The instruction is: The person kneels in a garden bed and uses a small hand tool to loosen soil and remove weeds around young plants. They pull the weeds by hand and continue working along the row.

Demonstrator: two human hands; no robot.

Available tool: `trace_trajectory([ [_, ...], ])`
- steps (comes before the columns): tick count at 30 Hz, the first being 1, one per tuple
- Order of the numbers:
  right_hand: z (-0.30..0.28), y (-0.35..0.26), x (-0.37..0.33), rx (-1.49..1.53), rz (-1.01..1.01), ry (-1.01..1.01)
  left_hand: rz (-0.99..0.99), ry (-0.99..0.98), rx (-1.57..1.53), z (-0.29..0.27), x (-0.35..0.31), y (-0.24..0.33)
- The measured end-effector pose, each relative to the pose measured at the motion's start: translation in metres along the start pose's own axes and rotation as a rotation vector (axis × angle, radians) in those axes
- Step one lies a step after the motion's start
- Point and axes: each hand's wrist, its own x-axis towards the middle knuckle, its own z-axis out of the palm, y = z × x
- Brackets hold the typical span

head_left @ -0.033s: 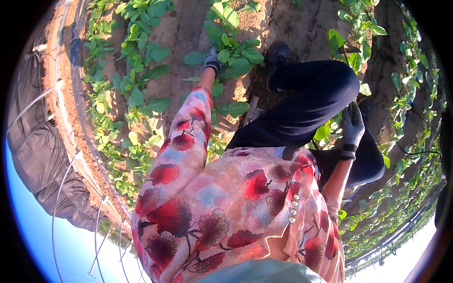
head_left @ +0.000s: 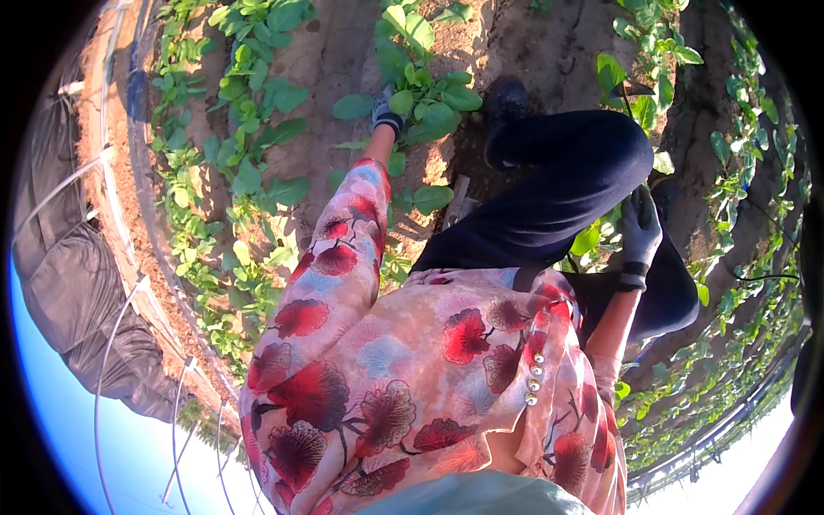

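left grip [head_left: 385, 111] (gloved) | leafy plant [head_left: 438, 113] just beside, rightward

Brown soil [head_left: 339, 51] carries everything here, running in bare strips down from the top of the frame. Leafy green rows [head_left: 290, 99] grow out of it at the upper left, more plants [head_left: 719, 146] along the right, and a fuller broad-leaved plant [head_left: 439, 115] at top centre. A dark boot [head_left: 508, 101] rests just right of that; below, a pale slat [head_left: 458, 197], perhaps wood.
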Motion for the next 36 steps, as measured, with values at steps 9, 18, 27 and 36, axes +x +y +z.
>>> trace_trajectory([
  [9,0.015,-0.009,0.003,0.003,0.001,-0.034,-0.105,0.274,-0.28,0.027,0.003,-0.034],
  [18,0.002,-0.001,0.0,-0.039,-0.01,0.01,-0.109,0.029,0.133,0.015,-0.002,0.026],
  [27,0.001,-0.002,0.0,-0.038,0.03,-0.002,-0.1,0.033,0.207,0.024,-0.002,0.022],
  [36,-0.004,0.016,0.01,0.0,-0.08,0.023,-0.19,0.145,-0.044,0.021,-0.019,0.008],
])
